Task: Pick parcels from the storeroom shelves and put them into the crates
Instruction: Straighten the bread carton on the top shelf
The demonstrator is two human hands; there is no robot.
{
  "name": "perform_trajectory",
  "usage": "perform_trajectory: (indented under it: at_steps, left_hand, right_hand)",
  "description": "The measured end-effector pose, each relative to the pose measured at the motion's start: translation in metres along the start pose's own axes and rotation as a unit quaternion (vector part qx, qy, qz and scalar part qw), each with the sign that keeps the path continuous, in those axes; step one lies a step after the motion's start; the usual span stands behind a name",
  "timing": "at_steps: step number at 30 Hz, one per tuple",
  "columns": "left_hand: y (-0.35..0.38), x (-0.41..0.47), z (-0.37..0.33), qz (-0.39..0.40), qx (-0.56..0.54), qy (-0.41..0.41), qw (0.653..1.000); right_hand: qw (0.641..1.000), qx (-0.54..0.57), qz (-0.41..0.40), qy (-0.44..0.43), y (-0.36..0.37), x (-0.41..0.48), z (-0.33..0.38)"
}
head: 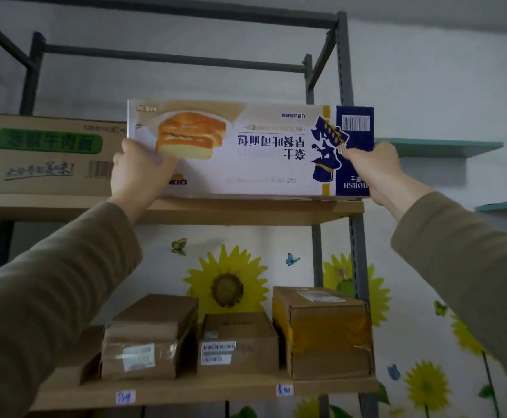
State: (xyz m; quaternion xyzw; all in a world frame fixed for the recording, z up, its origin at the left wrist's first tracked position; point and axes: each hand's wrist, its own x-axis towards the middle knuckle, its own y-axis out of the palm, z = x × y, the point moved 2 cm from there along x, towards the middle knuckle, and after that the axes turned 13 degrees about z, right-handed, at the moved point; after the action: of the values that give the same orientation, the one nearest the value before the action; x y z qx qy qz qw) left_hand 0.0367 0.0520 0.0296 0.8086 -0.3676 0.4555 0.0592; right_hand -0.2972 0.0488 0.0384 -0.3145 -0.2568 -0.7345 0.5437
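Gripping a long white bread box [246,149] at both ends, up on the top board [246,211] of a metal rack [344,55]. Clasping its left end with the left hand [139,173], thumb laid over the printed front, fingers wrapped round the corner. Pinching its right end with the right hand [372,167], thumb on the blue panel, fingers tucked behind and out of sight. Holding nothing else in either hand. Standing upside down, to go by the print, and just beside a brown carton [44,152] on its left. Resting on the board or barely lifted off it: hard to say from this low angle, though probably touching along the bottom edge.

Judging progress: early in this pick. Grasped, but not yet drawn clear of the rack, let alone carried anywhere. Seeing no crates at all, so no telling how many parcels lie in them already. Leaving plenty to do, by the look of it: three brown parcels [237,342] side by side on the lower board [201,387], the carton above, and this box itself. Needing next a pull toward the body, a lowering past the board's front edge, then a walk to wherever the crates stand. Minding the length of the box: likely to tip if one end slips.
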Motion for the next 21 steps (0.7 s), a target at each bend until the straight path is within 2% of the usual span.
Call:
perform_trajectory:
  at_steps: [3, 6, 10, 12, 17, 21]
  left_hand:
    - [-0.009, -0.043, -0.004, -0.019, -0.038, 0.023, 0.999]
    - [-0.018, -0.090, -0.004, -0.034, -0.066, 0.008, 0.997]
    - [-0.025, -0.138, 0.012, 0.025, -0.159, -0.040, 0.986]
    - [-0.024, -0.156, 0.024, 0.067, -0.213, -0.075, 0.972]
    - [-0.020, -0.186, 0.061, 0.129, -0.363, -0.162, 0.909]
    - [-0.014, -0.209, 0.088, 0.090, -0.422, -0.219, 0.875]
  right_hand:
    - [1.000, 0.022, 0.009, 0.006, -0.014, -0.025, -0.003]
    - [0.999, 0.033, 0.006, 0.024, -0.025, -0.053, -0.015]
    - [0.996, 0.064, 0.048, 0.044, -0.028, -0.094, -0.037]
    - [0.993, 0.065, 0.079, 0.054, -0.028, -0.116, -0.051]
    - [0.977, 0.038, 0.183, 0.098, -0.028, -0.163, -0.086]
    - [0.949, 0.030, 0.287, 0.125, -0.032, -0.189, -0.110]
